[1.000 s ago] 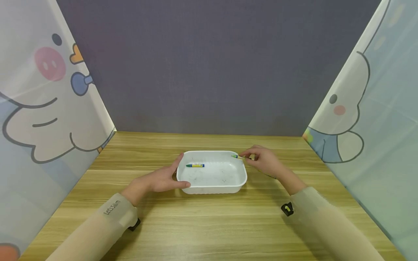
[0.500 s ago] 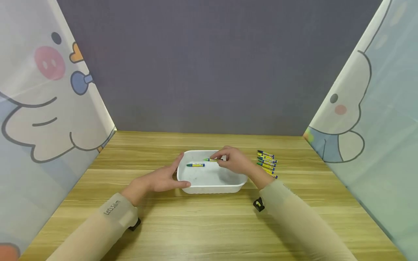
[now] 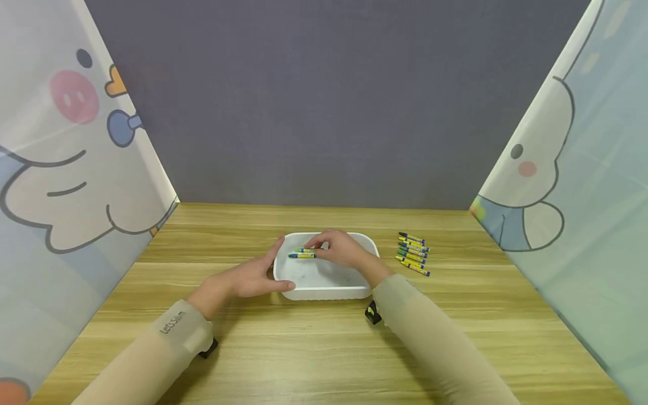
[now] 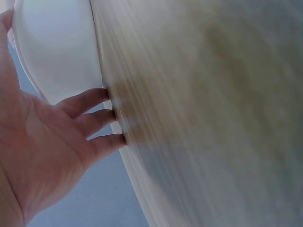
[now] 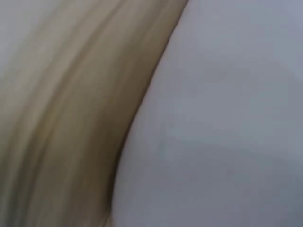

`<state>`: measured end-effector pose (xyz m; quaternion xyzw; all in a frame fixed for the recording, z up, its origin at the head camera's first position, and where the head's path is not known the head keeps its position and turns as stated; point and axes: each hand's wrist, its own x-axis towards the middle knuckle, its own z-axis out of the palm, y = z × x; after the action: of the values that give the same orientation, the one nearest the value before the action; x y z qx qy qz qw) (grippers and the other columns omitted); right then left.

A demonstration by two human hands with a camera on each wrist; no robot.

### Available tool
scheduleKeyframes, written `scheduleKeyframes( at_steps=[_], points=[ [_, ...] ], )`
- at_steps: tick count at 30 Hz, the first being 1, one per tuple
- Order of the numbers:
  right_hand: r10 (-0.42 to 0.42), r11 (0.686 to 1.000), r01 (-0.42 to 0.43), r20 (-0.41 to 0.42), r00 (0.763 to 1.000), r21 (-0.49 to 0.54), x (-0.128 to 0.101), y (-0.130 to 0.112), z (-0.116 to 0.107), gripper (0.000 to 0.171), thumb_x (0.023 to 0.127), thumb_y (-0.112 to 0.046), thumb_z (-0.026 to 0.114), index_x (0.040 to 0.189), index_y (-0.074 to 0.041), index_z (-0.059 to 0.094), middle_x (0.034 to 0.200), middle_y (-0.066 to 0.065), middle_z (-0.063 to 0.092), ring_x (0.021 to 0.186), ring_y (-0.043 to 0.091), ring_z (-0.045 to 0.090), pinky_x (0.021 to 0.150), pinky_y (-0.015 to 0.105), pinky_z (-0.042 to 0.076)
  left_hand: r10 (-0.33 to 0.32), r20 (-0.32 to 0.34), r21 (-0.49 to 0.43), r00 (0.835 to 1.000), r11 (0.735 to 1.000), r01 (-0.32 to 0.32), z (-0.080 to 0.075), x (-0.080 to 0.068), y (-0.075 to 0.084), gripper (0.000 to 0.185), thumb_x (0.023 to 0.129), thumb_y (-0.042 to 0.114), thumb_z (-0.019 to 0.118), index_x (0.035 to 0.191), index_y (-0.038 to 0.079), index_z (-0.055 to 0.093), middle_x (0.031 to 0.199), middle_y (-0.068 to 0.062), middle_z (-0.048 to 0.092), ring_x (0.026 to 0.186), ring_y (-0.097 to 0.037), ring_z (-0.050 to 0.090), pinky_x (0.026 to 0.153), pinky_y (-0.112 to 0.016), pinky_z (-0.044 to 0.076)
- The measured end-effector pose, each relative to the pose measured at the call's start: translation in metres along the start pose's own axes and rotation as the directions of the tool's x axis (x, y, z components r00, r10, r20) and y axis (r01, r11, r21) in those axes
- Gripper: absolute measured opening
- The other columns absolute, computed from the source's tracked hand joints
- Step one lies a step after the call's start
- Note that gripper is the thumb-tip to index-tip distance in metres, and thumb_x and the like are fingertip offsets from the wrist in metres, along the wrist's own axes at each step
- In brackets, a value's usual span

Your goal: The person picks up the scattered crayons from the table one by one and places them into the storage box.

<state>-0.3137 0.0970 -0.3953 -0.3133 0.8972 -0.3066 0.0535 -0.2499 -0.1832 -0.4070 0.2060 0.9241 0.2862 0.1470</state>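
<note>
A white plastic tray sits on the wooden table. My left hand lies spread against its left end, the thumb at the front rim; in the left wrist view, three fingertips rest down at the table beside the tray wall. Over the inside of the tray, my right hand pinches a light green crayon by its right end, partly covered by the fingers. Just in front of it lies a dark green crayon in a yellow and blue wrapper, roughly parallel. The right wrist view is blurred and shows only tray and table.
Several wrapped crayons lie in a loose row on the table to the right of the tray. A grey panel stands along the back edge, and cartoon-printed curtains hang at both sides.
My right hand has carried the light green crayon left, from the tray's right rim to beside the dark green crayon. The crayons on the right came into view. My left hand has stayed put.
</note>
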Motion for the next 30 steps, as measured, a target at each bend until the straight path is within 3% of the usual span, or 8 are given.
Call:
scheduleKeyframes(
  at_steps=[9, 18, 30],
  points=[
    [0.018, 0.999, -0.017, 0.03, 0.999, -0.036, 0.009, 0.0, 0.013, 0.024, 0.104, -0.011, 0.07, 0.121, -0.02, 0.085, 0.121, -0.003, 0.08, 0.102, 0.015, 0.062, 0.093, 0.033, 0.052, 0.008, 0.003, 0.004, 1.0, 1.0, -0.008, 0.001, -0.001, 0.0, 0.13, 0.094, 0.075, 0.072, 0.178, 0.019, -0.01, 0.166, -0.028, 0.049, 0.137, -0.036, 0.062, 0.118, -0.061, 0.046],
    [0.025, 0.986, -0.014, 0.066, 0.997, -0.168, 0.012, -0.002, 0.018, 0.022, 0.103, -0.013, 0.075, 0.119, -0.023, 0.086, 0.115, -0.004, 0.078, 0.104, 0.014, 0.064, 0.099, 0.034, 0.052, 0.011, 0.001, 0.028, 1.0, 1.0, -0.011, 0.001, 0.003, -0.003, 0.13, 0.094, 0.077, 0.07, 0.177, 0.017, -0.011, 0.165, -0.03, 0.049, 0.134, -0.035, 0.063, 0.117, -0.061, 0.047],
    [-0.001, 0.934, 0.021, 0.057, 0.998, -0.357, 0.011, -0.008, 0.021, 0.021, 0.105, -0.024, 0.078, 0.124, -0.03, 0.086, 0.108, -0.006, 0.072, 0.088, 0.008, 0.057, 0.083, 0.027, 0.05, 0.018, 0.002, 0.016, 1.0, 1.0, -0.018, -0.001, 0.001, -0.002, 0.129, 0.095, 0.074, 0.071, 0.177, 0.017, -0.009, 0.167, -0.03, 0.046, 0.143, -0.04, 0.058, 0.12, -0.062, 0.044]
  ],
)
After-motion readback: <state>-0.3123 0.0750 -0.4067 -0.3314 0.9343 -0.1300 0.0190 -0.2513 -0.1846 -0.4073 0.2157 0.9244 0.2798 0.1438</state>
